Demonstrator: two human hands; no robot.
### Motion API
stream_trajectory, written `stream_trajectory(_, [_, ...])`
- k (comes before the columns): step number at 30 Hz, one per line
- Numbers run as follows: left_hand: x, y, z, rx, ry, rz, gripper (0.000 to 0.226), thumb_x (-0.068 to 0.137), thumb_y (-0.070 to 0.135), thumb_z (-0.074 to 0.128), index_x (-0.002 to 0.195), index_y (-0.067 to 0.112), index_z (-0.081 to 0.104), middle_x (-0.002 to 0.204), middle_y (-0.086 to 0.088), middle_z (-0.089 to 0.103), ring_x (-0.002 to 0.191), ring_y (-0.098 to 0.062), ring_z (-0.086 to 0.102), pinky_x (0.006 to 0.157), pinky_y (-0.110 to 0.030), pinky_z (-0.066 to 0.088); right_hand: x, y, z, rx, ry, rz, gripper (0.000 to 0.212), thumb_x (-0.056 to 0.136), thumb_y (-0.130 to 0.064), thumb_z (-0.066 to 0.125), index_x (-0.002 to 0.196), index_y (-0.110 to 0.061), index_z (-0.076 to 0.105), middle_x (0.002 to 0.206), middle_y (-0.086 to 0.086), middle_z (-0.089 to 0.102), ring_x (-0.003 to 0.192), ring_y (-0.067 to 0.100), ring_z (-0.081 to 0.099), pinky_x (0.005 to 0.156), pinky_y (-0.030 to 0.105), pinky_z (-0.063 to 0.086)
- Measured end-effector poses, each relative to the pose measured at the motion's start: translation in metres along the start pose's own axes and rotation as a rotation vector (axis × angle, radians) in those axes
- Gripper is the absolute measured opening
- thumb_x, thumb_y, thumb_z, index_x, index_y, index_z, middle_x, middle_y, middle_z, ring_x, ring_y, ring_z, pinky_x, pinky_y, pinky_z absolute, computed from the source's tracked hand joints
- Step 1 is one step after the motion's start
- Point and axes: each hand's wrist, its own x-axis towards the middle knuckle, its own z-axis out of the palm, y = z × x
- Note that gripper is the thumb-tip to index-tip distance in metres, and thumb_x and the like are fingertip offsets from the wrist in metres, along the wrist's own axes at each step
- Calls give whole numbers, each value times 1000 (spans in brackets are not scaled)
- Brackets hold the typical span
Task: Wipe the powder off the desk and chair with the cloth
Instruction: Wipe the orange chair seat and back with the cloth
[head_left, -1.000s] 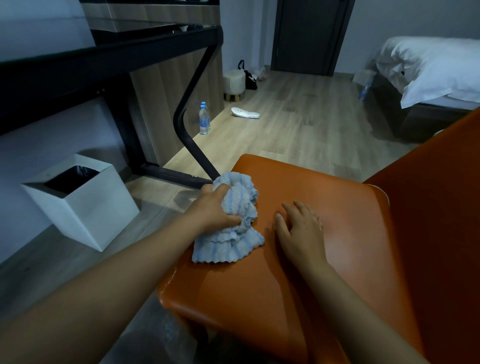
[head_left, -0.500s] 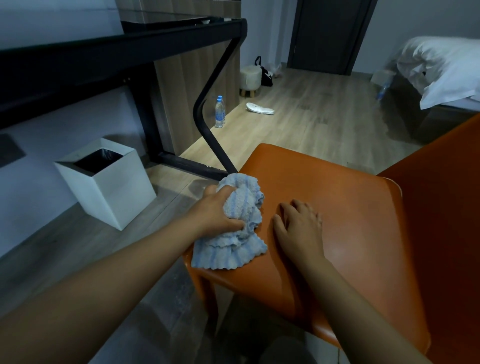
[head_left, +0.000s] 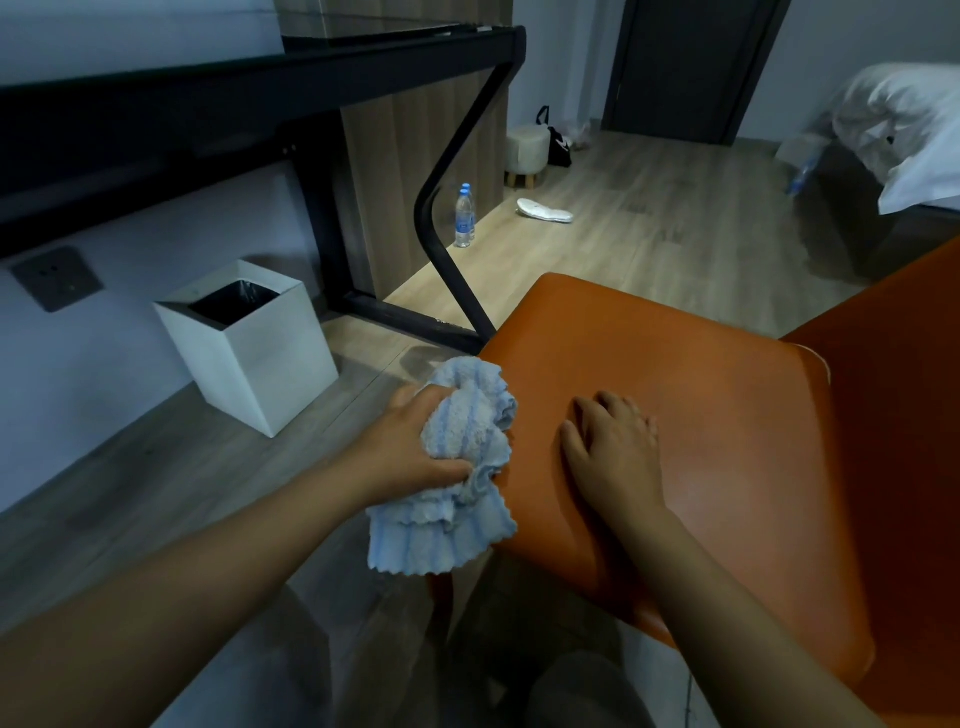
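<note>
I judge the chair seat (head_left: 701, 415) clean, desk (head_left: 260, 78) unverified; left hand (head_left: 410, 447) grasps the cloth (head_left: 462, 431) mid-frame, right hand (head_left: 613, 457) flat, released.

Cloth (head_left: 457, 457): pale blue, soft ribbed terry pile with scalloped edges. Chair (head_left: 701, 415) seat: orange, smooth leather-like covering with a low sheen. Desk (head_left: 208, 88): black frame, matt finish. Floor (head_left: 649, 244): wood-grain planks, matt. Bin (head_left: 270, 364): white, smooth, matt.

Dim room with a wood-plank floor (head_left: 649, 244), a pale wall (head_left: 104, 374) with a dark socket (head_left: 56, 278), a white waste bin (head_left: 270, 374), a dark door (head_left: 685, 67) and a white-sheeted bed (head_left: 904, 130).
</note>
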Motion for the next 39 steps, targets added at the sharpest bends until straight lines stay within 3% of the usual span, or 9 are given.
stream_trajectory(5, [-17,-18,0,-51,25,19,80,67,46,79,125,55,24,138,9,25,108,-5,37,90,-25,33,-10,-3,0,8,-21,-17,46,99,-40,41,140,-21,47,151,7,37,143,29,23,119,51,11])
stream_trajectory(10, [-27,-28,2,-56,74,4,86,67,43,81,137,41,31,139,8,27,113,-5,35,92,-25,33,-21,-9,3,15,-26,-52,46,99,-42,40,140,-22,47,151,6,37,144,29,23,119,51,10])
stream_trajectory(22, [-51,-39,7,-90,156,-78,70,67,31,81,124,37,41,120,6,45,105,-10,50,78,-21,40,-30,-21,6,113,-65,-129,46,98,-44,40,139,-25,48,151,4,37,143,27,24,119,51,9])
stream_trajectory(26, [-64,-55,4,-74,154,-194,60,67,31,80,115,33,46,107,4,56,97,-12,57,71,-21,44,-31,-33,1,199,-70,-188,46,99,-43,40,141,-24,46,152,3,36,144,24,23,120,50,9])
stream_trajectory(29, [-82,-77,-4,83,94,-340,74,66,37,81,128,29,43,117,2,53,101,-13,52,77,-25,40,-30,-49,-4,266,-83,-256,46,99,-40,41,140,-22,47,152,3,35,143,23,23,119,52,12])
stream_trajectory(31, [-96,-86,-10,102,142,-437,81,67,39,82,135,30,39,126,-1,50,107,-16,50,82,-24,37,-30,-63,-7,305,-88,-304,45,99,-40,41,139,-22,47,152,1,35,142,21,24,117,52,19])
stream_trajectory(34, [-116,-91,-19,65,266,-499,86,67,46,80,139,33,36,131,-2,50,115,-21,50,87,-26,38,-35,-89,-7,385,-117,-376,44,99,-38,44,142,-26,44,152,-4,33,142,17,24,117,45,24])
stream_trajectory(39, [-140,-76,-44,-54,404,-478,90,65,53,79,142,36,35,136,0,48,122,-19,48,100,-31,40,-61,-127,-2,508,-213,-482,46,97,-38,48,143,-30,42,149,-10,35,133,-1,28,102,12,24])
